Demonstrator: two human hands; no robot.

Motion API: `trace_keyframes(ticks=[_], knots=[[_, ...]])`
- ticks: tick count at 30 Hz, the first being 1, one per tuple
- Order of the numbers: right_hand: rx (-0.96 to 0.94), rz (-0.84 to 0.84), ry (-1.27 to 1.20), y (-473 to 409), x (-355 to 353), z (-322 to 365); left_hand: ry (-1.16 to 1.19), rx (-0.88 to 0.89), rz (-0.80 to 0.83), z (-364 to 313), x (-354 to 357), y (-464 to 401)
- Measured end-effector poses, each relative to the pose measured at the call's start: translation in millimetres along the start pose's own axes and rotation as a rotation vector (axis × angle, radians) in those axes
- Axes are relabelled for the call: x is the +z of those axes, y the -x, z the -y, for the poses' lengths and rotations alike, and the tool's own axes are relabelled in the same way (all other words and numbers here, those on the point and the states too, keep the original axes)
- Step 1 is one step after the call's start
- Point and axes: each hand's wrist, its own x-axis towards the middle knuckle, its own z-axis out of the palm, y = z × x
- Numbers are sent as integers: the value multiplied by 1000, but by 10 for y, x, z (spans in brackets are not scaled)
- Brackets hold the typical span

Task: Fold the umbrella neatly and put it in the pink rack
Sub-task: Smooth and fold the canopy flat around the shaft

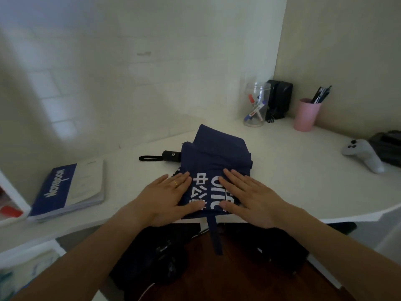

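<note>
lower centre of frame: left hand [163, 197] and right hand [249, 195] flat, fingers spread, palms pressing on navy umbrella [214, 161], gripping nothing. umbrella lies collapsed at near edge of white worktop [293, 170], strap [214, 235] hanging over edge, black handle [171, 156] pointing left. notebook [69, 190] at left. pink cup [306, 115] with pens upper right.

Both bare forearms reach forward from the bottom corners of the view and converge toward the middle. The left hand [167, 197] lies palm down, fingers straight and close together, angled up and to the right, thumb stretched inward; a thin gold ring [175, 183] sits on one finger. The right hand [249, 196] mirrors it, flat and palm down, fingers angled up and to the left, thumb pointing inward toward the other thumb
</note>
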Motion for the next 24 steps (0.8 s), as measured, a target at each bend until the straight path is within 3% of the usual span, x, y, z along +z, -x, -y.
trace_keyframes(ticks=[3,6,8,9,12,13,16,19,24], knots=[[6,-18,5,-15,4,6,-2,127,-305,-161,-151,-116],[-13,3,-24,-7,-94,32,47,304,-138,-255,84,-156],[-2,46,-117,-40,-314,44,88,278,-80,-229,257,-154],[26,-9,-196,-91,-444,30,107,265,-87,-210,292,-163],[384,-472,-596,-368,-814,-157,108,280,-84,-216,283,-163],[549,-542,-698,-454,-906,-228,102,285,-85,-217,282,-159],[770,-330,-1092,-640,-1016,-316,114,287,-84,-225,274,-148],[800,-262,-1249,-800,-1015,-307,132,313,-91,-222,266,-147],[579,-508,-1271,-750,-1123,-237,120,333,-101,-192,297,-161]])
